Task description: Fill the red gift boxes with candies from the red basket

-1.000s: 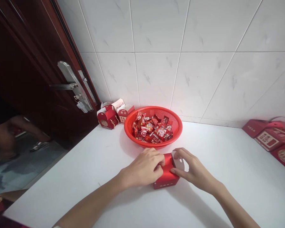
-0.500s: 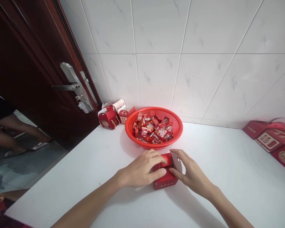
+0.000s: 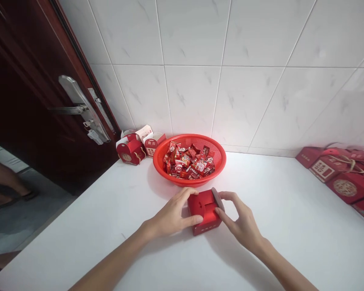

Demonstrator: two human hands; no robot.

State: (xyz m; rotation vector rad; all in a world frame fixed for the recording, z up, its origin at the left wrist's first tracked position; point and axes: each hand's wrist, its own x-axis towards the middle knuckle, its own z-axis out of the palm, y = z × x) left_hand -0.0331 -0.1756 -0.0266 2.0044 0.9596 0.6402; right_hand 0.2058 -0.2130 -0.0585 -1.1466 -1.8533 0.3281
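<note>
A small red paper box (image 3: 206,226) rests on the white table, with one top flap folded over and a rounded flap at its right side tilted inward. My left hand (image 3: 176,214) grips the box's left side, thumb on the near top edge and fingers at the far edge. At the right, my right hand (image 3: 241,220) pinches the rounded flap between thumb and fingers. Just beyond the box stands a red plastic basket (image 3: 159,169) holding several red-wrapped candies (image 3: 189,161).
Small red boxes (image 3: 130,151) stand at the table's far left by the wall. More red gift boxes (image 3: 346,188) are grouped at the right. A dark red door (image 3: 27,81) with a metal handle is on the left, and a person's legs (image 3: 6,178) show below it.
The left flap has come down over the box top, and the right flap has tilted inward. My left hand has shifted to the box's left side. The view has turned slightly right.
</note>
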